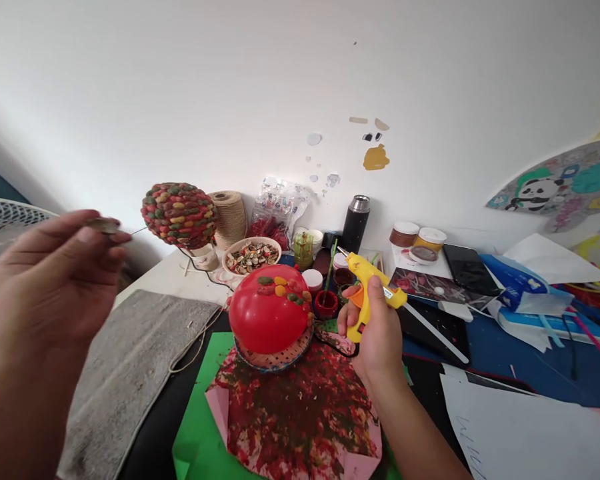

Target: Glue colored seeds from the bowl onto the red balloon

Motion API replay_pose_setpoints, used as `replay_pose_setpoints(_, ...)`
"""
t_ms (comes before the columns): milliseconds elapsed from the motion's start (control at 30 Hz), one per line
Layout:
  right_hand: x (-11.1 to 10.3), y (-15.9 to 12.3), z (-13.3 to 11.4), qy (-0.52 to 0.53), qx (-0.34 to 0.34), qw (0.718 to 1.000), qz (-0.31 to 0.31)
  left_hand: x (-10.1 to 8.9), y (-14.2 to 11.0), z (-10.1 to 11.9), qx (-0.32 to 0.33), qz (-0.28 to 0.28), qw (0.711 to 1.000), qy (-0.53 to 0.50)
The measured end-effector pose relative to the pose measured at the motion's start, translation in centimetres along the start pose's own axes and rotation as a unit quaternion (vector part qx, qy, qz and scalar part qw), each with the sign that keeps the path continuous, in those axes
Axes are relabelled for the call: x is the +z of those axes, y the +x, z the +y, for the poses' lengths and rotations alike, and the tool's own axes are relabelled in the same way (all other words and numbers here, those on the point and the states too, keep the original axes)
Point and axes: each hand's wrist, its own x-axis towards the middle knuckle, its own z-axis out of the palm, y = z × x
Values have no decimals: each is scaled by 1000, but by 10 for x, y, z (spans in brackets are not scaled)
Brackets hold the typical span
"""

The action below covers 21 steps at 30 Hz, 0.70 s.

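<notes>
My left hand (50, 287), raised at the left, pinches a small pale shell (105, 225), seemingly a pistachio shell; a thin strand trails from it to the right. A yellow hot glue gun (367, 287) is gripped in my right hand (380, 340), its nozzle pointing up and left and a white glue stick (437, 331) jutting from its back. Between my hands, a red balloon (265, 317) rests on a woven basket (280, 357). Green, yellow and red shells (280, 290) cluster along the balloon's upper right. Behind it stands a bowl (253, 271) of shells.
A shell-covered ball (179, 215) stands beside a twine spool (229, 220). Farther back are paint jars (325, 303) and a black flask (356, 223). Paint-stained paper (300, 420) lies on green paper (195, 433). A grey cloth (135, 360) is left, white sheets (520, 427) right.
</notes>
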Motion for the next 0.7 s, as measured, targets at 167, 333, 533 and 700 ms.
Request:
replay_pose_setpoints(167,-1,0,2,-20,0,1000,-7,41,-34,-21,1,-34,997,65)
replay_pose_setpoints(333,-1,0,5,-24,3,1000,-8,43,-40,-36,5,-130,975,182)
replay_pose_setpoints(533,-2,-2,10,-32,12,999,-19,43,-41,-45,106,-237,885,386)
replay_pose_setpoints(700,-2,-5,14,-41,27,999,-14,47,-39,-53,155,-287,850,413)
